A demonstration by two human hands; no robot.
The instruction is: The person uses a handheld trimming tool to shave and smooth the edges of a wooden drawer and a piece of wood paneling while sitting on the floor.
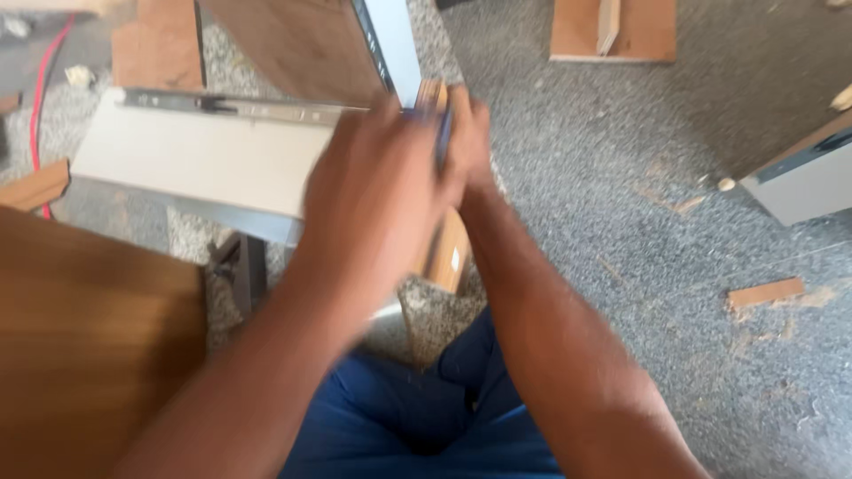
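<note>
Both my hands meet at the corner of a drawer-like box made of white and wood-grain panels. My left hand (373, 191) covers that corner, blurred by motion. My right hand (466, 133) presses against the box's short end panel (448, 253) and seems to grip a thin bluish tool (441, 137), mostly hidden between my hands. A white side panel (195, 155) runs left from my hands, with a metal drawer slide (240, 106) along its top edge. A wood-grain panel (302, 44) stands behind it.
A brown wooden board (89, 337) fills the lower left. On the grey speckled floor lie wood offcuts (765, 293), a board piece (612, 31) at top, a white-and-blue cabinet part (803, 177) at right, and a red cable (40, 98) at left.
</note>
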